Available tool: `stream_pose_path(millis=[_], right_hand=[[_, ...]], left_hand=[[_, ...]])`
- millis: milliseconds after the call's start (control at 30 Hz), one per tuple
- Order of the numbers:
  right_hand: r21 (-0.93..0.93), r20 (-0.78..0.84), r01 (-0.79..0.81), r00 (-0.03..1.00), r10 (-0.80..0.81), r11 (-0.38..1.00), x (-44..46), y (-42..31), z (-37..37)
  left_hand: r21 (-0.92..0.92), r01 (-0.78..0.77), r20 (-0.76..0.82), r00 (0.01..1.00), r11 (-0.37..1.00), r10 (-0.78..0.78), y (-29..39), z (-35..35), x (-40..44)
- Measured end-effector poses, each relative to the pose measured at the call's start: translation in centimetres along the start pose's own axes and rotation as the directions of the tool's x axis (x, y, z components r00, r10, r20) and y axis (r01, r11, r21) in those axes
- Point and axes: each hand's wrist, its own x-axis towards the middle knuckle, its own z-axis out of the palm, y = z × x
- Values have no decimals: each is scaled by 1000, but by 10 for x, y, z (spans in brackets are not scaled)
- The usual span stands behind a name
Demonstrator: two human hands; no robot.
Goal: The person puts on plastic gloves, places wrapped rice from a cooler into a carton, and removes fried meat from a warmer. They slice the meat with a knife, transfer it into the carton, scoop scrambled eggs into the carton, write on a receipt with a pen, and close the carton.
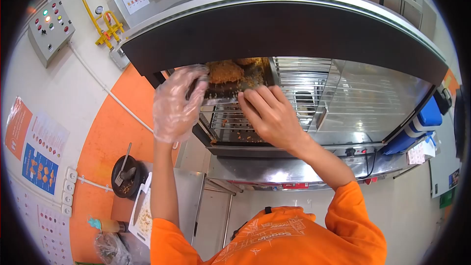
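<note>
I've the cabinet (pixel 284 27) as ref: breaded pc (pixel 225 72) sits on the tray (pixel 223 89) inside its L end. Gloved L hand (pixel 179 103) at same end, grip curved, thumb apart, by tray's L side; can't tell if it has hold. Bare R hand (pixel 274 118) in front of cabinet's opening, grip's fingers curled at tray's front rim, hold unclear to me.

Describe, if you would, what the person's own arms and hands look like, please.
The left hand wears a loose, crinkled, clear plastic glove reaching the wrist, while the right hand is bare. Both forearms are uncovered, emerging from the wide short sleeves of a bright orange fabric shirt with thin white printed lettering.
</note>
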Motion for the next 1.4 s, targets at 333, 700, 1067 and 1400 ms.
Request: stream_pose_path(millis=[333, 700, 1067, 1400], right_hand=[[74, -69, -43, 996, 48, 996, -10, -1, -6], [124, -111, -52, 992, 66, 991, -10, 4, -4], [200, -124, -46, 990, 72, 979, -11, 10, -3], [233, -113, -46, 991, 74, 971, -12, 13, -6]], left_hand=[[400, 24, 629, 720, 916, -294, 8, 34, 70], [367, 97, 696, 632, 925, -342, 6, 30, 78], [479, 18, 689, 613, 878, -388, 14, 38, 83], [289, -100, 713, 686, 952, -144, 13, 48, 87]])
